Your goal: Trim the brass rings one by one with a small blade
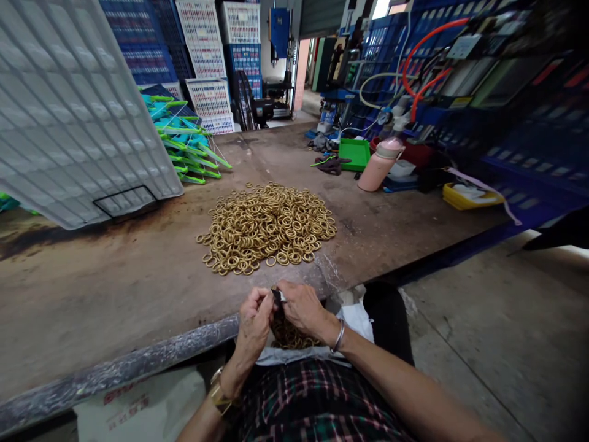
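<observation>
My left hand [254,316] and my right hand [304,307] meet at the front edge of the table, fingers closed in a pinch. Between the fingertips is a small dark piece [277,301], with a bit of white beside it; its kind is too small to make out. A speck of brass colour shows at its top. Below my hands, more brass-coloured rings [294,336] lie in my lap on pale cloth, partly hidden by the right hand. Just beyond my hands, a large heap of brass-coloured rings [271,227] spreads over the tabletop.
A white ribbed plastic crate [83,116] stands tilted on the table [138,288] at left, with green plastic frames [193,150] behind it. Farther right are a green tray [354,155], a pink bottle [380,166] and a yellow container [472,196]. Stacked crates [207,61] stand at the back.
</observation>
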Demonstrator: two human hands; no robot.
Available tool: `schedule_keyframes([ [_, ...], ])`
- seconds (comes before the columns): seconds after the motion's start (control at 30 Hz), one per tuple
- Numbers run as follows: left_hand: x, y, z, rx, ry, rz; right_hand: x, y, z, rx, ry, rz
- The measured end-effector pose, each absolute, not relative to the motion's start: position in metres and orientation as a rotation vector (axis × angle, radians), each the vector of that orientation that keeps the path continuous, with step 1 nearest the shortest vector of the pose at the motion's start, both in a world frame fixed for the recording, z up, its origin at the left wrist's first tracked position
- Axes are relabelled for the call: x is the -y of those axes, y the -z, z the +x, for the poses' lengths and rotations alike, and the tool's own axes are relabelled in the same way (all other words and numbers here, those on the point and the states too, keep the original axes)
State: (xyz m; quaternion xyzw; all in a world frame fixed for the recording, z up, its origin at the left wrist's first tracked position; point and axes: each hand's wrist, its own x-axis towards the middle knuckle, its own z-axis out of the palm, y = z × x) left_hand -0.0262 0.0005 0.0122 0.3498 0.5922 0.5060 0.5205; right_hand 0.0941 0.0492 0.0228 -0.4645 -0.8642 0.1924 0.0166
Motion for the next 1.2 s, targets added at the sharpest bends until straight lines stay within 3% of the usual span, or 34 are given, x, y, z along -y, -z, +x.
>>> schedule_keyframes([
  [0.17, 0.004, -0.008, -0.028, -1.383, -1.266, 0.888, -0.054, -0.022, 0.096, 2.757, -0.659, -1.377],
  [0.33, 0.016, -0.025, -0.024, -1.211, -1.224, 0.875, -0.07, -0.018, 0.094, 2.704, -0.5, -1.576],
  [0.7, 0.003, -0.019, -0.04, -0.898, -1.345, 0.21, -0.099, -0.016, 0.059, 2.565, -0.316, -1.723],
  [1.0, 0.001, -0.01, -0.051, -0.822, -1.298, 0.001, -0.101, -0.012, 0.07, 2.503, -0.404, -1.649],
  [1.2, -0.005, -0.013, -0.05, -0.85, -1.305, 0.2, -0.095, -0.007, 0.082, 2.477, -0.506, -1.474],
])
